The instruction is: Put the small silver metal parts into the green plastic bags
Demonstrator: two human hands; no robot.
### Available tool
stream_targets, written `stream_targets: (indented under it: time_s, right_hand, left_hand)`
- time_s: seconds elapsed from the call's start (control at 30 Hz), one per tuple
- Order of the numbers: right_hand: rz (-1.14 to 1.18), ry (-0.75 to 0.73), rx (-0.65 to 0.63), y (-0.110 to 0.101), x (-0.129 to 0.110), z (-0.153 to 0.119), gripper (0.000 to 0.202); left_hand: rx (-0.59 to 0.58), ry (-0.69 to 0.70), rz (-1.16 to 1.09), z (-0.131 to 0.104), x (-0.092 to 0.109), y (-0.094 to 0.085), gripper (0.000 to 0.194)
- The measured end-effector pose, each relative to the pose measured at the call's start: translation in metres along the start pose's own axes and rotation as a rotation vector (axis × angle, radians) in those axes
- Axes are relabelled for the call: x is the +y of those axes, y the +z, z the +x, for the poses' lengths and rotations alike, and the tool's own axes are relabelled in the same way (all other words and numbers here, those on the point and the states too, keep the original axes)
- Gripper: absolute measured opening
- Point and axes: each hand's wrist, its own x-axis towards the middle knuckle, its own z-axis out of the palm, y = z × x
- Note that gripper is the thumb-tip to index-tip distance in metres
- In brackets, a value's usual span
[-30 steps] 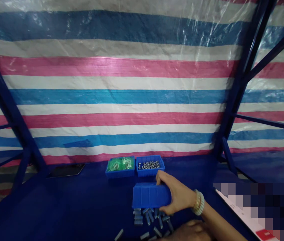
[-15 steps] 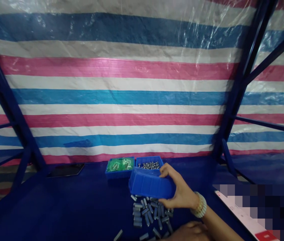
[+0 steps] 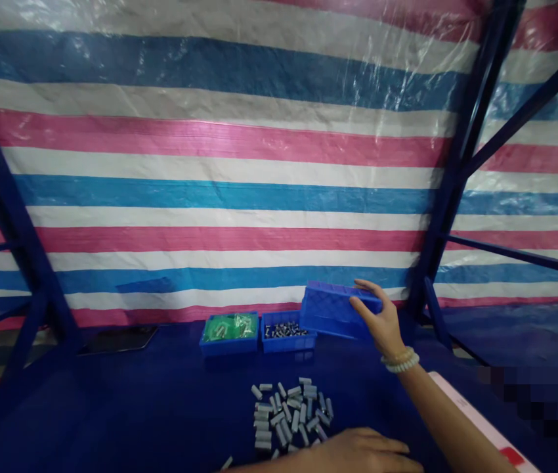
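My right hand (image 3: 382, 322), with pale bracelets at the wrist, grips a blue plastic bin (image 3: 335, 309) by its right end. The bin is tilted on its side above the back of the table, just right of a blue bin of small metal screws (image 3: 286, 328). I cannot make out its inside. Low in the view, my left hand (image 3: 362, 450) reaches across from the left with fingers stretched out, holding nothing visible. Beside and beyond it lies a loose pile of short silver metal cylinders (image 3: 286, 420) on the blue table.
Left of the screw bin stands another blue bin (image 3: 230, 347) with green plastic bags. A dark flat tablet-like thing (image 3: 119, 339) lies at the back left. A pink-white flat object (image 3: 471, 410) is under my right forearm. Blue frame posts (image 3: 449, 177) and a striped sheet (image 3: 220, 217) close off the back.
My right hand has lifted the blue bin up and to the right, away from above the cylinders, uncovering the screw bin. My left hand shows more at the bottom, fingers pointing right.
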Motion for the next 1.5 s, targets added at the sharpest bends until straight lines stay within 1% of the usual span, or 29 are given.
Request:
stream_targets:
  time_s: [0.07, 0.17, 0.27, 0.33, 0.4, 0.47, 0.5, 0.6, 0.63, 0.7, 0.73, 0.8, 0.87, 0.93, 1.0, 1.07, 1.13, 1.23, 1.33, 1.43, 1.5]
  right_hand:
    - [-0.119, 0.162, 0.046, -0.008, 0.026, 0.018, 0.052]
    - [-0.239, 0.312, 0.063, -0.021, 0.064, 0.040, 0.056]
    - [-0.343, 0.440, -0.045, -0.030, 0.094, 0.051, 0.048]
    - [-0.415, 0.499, -0.136, -0.029, 0.110, 0.053, 0.041]
    - [-0.482, 0.526, -0.237, -0.024, 0.122, 0.050, 0.034]
    - [-0.536, 0.515, -0.346, -0.016, 0.130, 0.046, 0.027]
    - [-0.557, 0.495, -0.401, -0.012, 0.133, 0.043, 0.024]
    - [-0.597, 0.391, -0.541, -0.002, 0.135, 0.037, 0.023]
    - [-0.606, 0.347, -0.575, 0.000, 0.134, 0.037, 0.023]
    - [-0.626, 0.252, -0.613, 0.003, 0.128, 0.039, 0.023]
    - [-0.639, 0.204, -0.620, 0.005, 0.123, 0.040, 0.023]
    - [-0.665, 0.109, -0.621, 0.012, 0.111, 0.044, 0.022]
    - [-0.687, 0.013, -0.620, 0.022, 0.095, 0.046, 0.022]
    - [-0.701, -0.083, -0.628, 0.036, 0.077, 0.046, 0.022]
    - [-0.706, -0.173, -0.661, 0.052, 0.059, 0.046, 0.026]
    - [-0.708, -0.242, -0.728, 0.069, 0.045, 0.044, 0.025]
    - [-0.719, -0.274, -0.807, 0.085, 0.037, 0.043, 0.025]
    - [-0.754, -0.262, -0.935, 0.108, 0.036, 0.040, 0.029]
    - [-0.796, -0.217, -1.064, 0.127, 0.041, 0.038, 0.029]
    - [-0.822, -0.184, -1.151, 0.140, 0.045, 0.036, 0.029]
    - [-0.827, -0.178, -1.161, 0.145, 0.047, 0.035, 0.028]
  left_hand:
    - [0.005, 0.030, 0.035, -0.002, -0.005, -0.011, 0.028]
    - [0.003, 0.031, 0.127, -0.002, -0.006, -0.024, 0.022]
    - [0.011, 0.014, 0.198, -0.002, 0.001, -0.037, 0.017]
    - [0.019, -0.008, 0.211, -0.007, 0.007, -0.050, 0.016]
    - [0.035, -0.057, 0.188, -0.018, 0.013, -0.067, 0.018]
    - [0.063, -0.148, 0.122, -0.037, 0.019, -0.086, 0.023]
    - [0.079, -0.209, 0.076, -0.048, 0.022, -0.096, 0.029]
    - [0.057, -0.428, -0.076, -0.092, 0.029, -0.121, 0.058]
    - [0.042, -0.502, -0.103, -0.108, 0.032, -0.125, 0.072]
    - [-0.039, -0.660, -0.133, -0.139, 0.036, -0.129, 0.099]
    - [-0.084, -0.720, -0.146, -0.154, 0.038, -0.127, 0.106]
    - [-0.144, -0.835, -0.165, -0.176, 0.040, -0.119, 0.116]
    - [-0.176, -0.896, -0.192, -0.188, 0.040, -0.109, 0.121]
    - [-0.184, -0.907, -0.218, -0.190, 0.036, -0.100, 0.122]
    - [-0.169, -0.897, -0.228, -0.183, 0.028, -0.093, 0.120]
    - [-0.156, -0.888, -0.235, -0.173, 0.017, -0.089, 0.120]
    - [-0.162, -0.869, -0.254, -0.163, 0.006, -0.085, 0.121]
    - [-0.168, -0.838, -0.285, -0.151, -0.008, -0.080, 0.121]
    - [-0.131, -0.792, -0.281, -0.139, -0.013, -0.081, 0.118]
    - [-0.063, -0.678, -0.242, -0.117, -0.007, -0.091, 0.112]
    - [-0.020, -0.573, -0.231, -0.096, 0.001, -0.098, 0.102]
